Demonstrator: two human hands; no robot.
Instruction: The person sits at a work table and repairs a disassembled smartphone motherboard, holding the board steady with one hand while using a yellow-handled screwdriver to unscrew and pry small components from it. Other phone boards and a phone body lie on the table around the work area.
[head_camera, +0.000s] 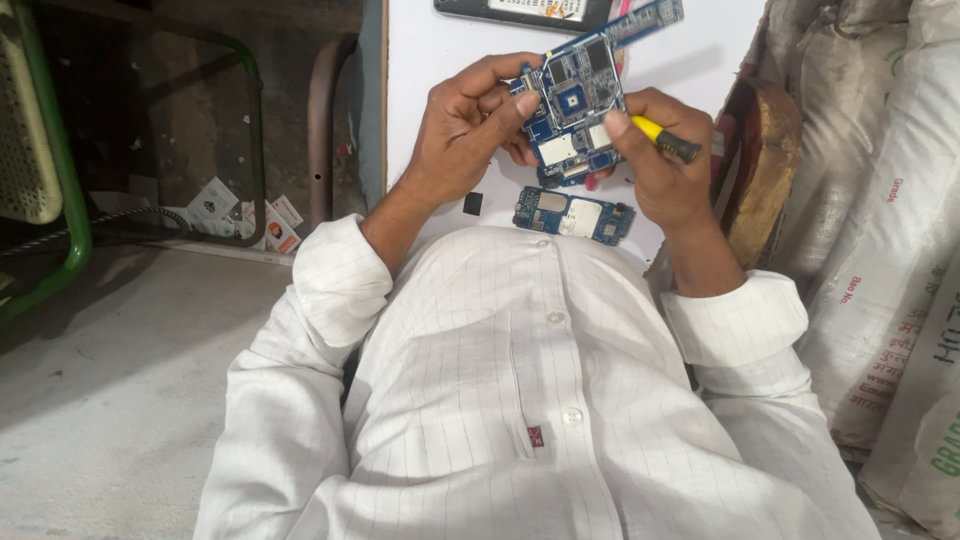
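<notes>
The left hand (465, 125) grips a blue circuit board (572, 100) over the table (430, 60). The right hand (655, 150) clasps a yellow-handled tool (665, 137), probably a screwdriver, at the board.

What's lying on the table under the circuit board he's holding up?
A second blue circuit board and a small black chip on the white table. Anything directly behind the held circuit board is hidden.

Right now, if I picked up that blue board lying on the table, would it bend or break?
The blue board looks thin and flat, so probably light and stiff, not floppy. Its tiny exposed parts likely make it fragile. Flat on the white table, it shouldn't roll.
</notes>
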